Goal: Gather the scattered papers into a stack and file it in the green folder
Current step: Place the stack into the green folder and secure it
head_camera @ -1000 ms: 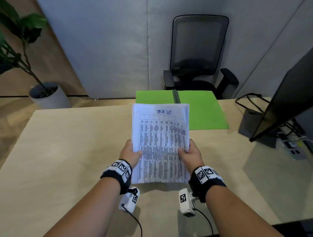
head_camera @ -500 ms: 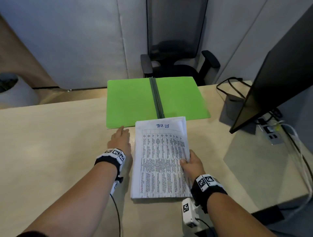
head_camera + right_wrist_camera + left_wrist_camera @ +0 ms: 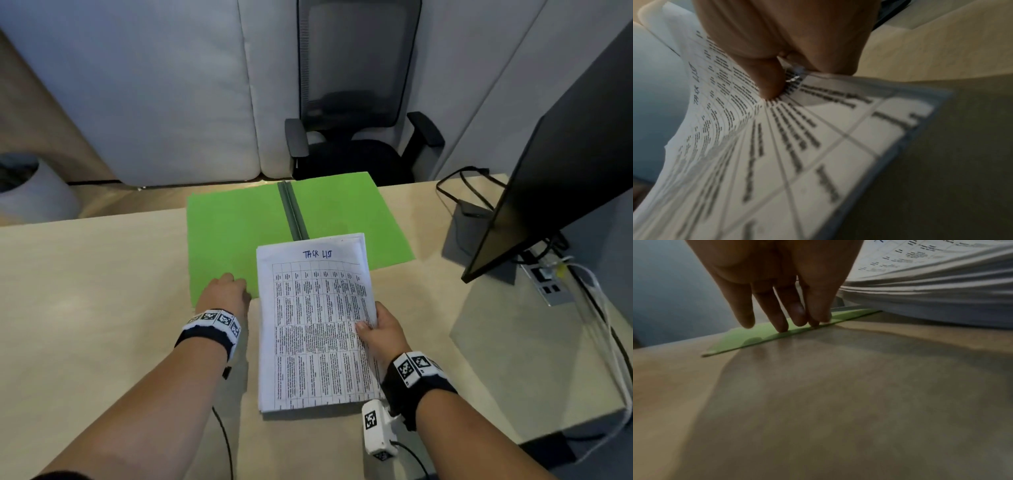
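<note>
Right hand [image 3: 382, 334]: the stack of papers [image 3: 317, 329] is gripped at its right edge, with the thumb pressed on the top sheet and the other fingers hidden beneath; in the right wrist view the thumb [image 3: 764, 79] is seen pushed into the printed page.
Stack of papers: it is held above the table [image 3: 102, 308] just in front of the person; a printed grid with "TASK LIST" handwritten at the top is shown on the uppermost sheet, and the far end of the stack is seen over the near edge of the green folder [image 3: 236, 236].
Left hand [image 3: 224, 294]: it is placed just left of the stack, fingers extended downward; in the left wrist view the fingertips [image 3: 781, 326] are seen touching the folder's near edge, and nothing is grasped.
Green folder: it is laid open and flat on the table beyond the hands, a dark spine running down its middle.
Monitor [image 3: 555, 178]: it is stood at the right of the table, with cables [image 3: 596, 308] trailed beside it.
Office chair [image 3: 359, 113]: it is set behind the table's far edge, against a grey partition [image 3: 154, 85].
</note>
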